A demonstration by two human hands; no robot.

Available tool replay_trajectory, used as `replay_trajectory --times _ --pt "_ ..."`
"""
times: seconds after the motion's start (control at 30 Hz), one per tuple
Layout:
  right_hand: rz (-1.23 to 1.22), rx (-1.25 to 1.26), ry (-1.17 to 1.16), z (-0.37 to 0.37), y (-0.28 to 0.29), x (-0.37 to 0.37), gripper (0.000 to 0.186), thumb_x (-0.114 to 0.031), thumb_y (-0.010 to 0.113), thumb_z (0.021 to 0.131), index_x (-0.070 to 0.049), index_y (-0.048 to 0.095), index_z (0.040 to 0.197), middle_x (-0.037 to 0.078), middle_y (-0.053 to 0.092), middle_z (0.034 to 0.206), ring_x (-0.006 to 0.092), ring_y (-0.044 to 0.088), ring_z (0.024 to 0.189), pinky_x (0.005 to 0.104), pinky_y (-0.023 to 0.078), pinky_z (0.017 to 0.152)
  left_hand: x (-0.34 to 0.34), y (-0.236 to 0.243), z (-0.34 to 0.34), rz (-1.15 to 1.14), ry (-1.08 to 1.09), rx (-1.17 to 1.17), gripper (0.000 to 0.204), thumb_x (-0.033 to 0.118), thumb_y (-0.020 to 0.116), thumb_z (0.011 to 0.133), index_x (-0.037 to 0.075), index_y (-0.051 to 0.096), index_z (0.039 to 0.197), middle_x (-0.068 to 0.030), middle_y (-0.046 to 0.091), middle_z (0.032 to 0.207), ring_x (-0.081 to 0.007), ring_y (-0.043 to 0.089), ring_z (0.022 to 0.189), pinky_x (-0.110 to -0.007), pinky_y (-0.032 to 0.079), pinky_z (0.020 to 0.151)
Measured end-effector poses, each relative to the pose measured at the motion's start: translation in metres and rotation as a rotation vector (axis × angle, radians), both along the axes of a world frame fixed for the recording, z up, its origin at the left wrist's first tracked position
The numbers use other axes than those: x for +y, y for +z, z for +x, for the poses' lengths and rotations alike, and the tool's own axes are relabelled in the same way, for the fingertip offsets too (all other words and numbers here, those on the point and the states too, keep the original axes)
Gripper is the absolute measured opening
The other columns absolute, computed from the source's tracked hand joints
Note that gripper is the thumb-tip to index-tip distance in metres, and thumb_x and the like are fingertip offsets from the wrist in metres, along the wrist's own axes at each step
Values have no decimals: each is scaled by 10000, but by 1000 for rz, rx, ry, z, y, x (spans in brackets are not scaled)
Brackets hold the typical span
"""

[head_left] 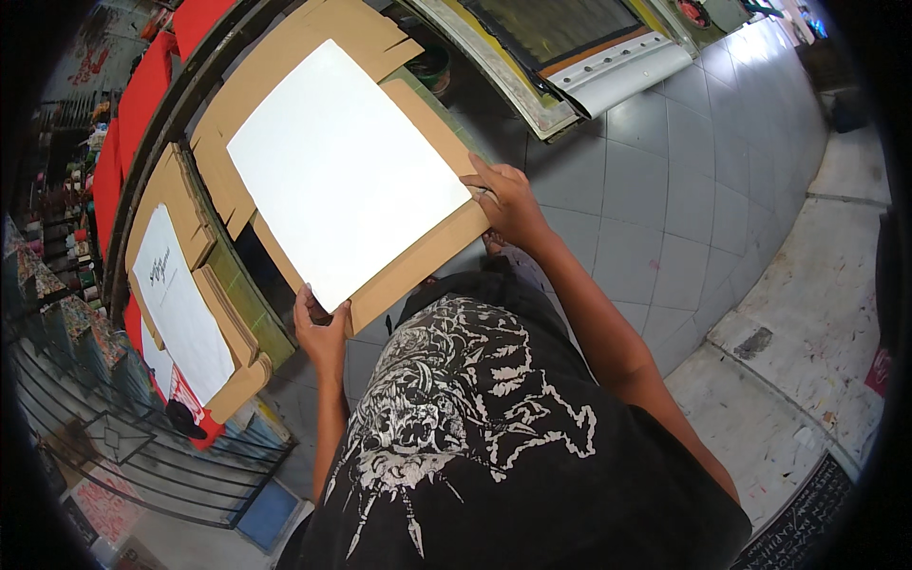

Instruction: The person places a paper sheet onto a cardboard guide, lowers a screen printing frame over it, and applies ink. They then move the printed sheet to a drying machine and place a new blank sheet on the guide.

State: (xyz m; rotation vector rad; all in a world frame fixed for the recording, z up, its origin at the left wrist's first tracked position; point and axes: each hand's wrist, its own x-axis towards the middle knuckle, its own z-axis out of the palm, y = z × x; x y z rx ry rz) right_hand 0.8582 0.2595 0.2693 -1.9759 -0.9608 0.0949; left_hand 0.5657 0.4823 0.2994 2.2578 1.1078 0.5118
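Note:
A blank white sheet (347, 176) lies over brown cardboard (418, 271) in front of me. My left hand (323, 328) is closed at the sheet's near left corner, its thumb and fingers on either side of that corner. At the near right corner my right hand (511, 204) grips the sheet's edge, with a ring on one finger and the index finger stretched along the cardboard. Whether either hand also takes in the cardboard underneath, I cannot tell.
Left of the cardboard lies another board with a printed white sheet (180, 299) on it. Red cloth (147, 85) hangs beyond the table's far left edge. A framed screen (551, 38) stands at the back right. Grey tiles (655, 199) cover the floor; a metal railing (142, 446) runs lower left.

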Motion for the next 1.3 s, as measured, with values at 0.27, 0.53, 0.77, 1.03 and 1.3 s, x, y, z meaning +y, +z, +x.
replay_trajectory --times 0.27,0.53,0.77,1.03,1.3 --pt "12 -9 13 -2 -4 -1 603 -6 624 775 -15 464 1357 19 690 1046 255 556 1001 384 383 933 -3 -1 -4 12 23 49 658 105 825 660 4 534 1242 -167 572 1186 -316 527 1115 -407 425 953" --pt "11 4 7 -3 -3 -3 631 -8 615 768 -3 436 1373 23 675 1091 257 546 1007 394 370 950 -5 2 -1 66 -6 88 648 141 824 663 3 542 1229 -155 572 1214 -320 506 1145 -413 405 981" --pt "8 43 13 -5 -7 -2 608 -25 616 779 11 449 1362 45 673 1131 288 536 1074 398 358 998 -4 7 -5 38 -23 87 669 157 808 683 32 523 1275 -165 560 1212 -325 515 1135 -427 429 951" --pt "-14 -28 25 -4 -8 0 582 -28 615 808 -22 455 1368 79 671 1141 292 557 1064 406 370 984 12 17 -21 -41 -156 89 707 111 754 699 32 465 1340 -159 570 1220 -301 528 1165 -409 413 996" --pt "-54 96 53 -5 -6 -1 617 38 579 832 -37 404 1419 91 648 1151 219 541 1074 331 421 947 9 4 -31 23 -170 14 681 148 743 713 17 470 1322 -185 548 1238 -337 510 1166 -405 404 1003"
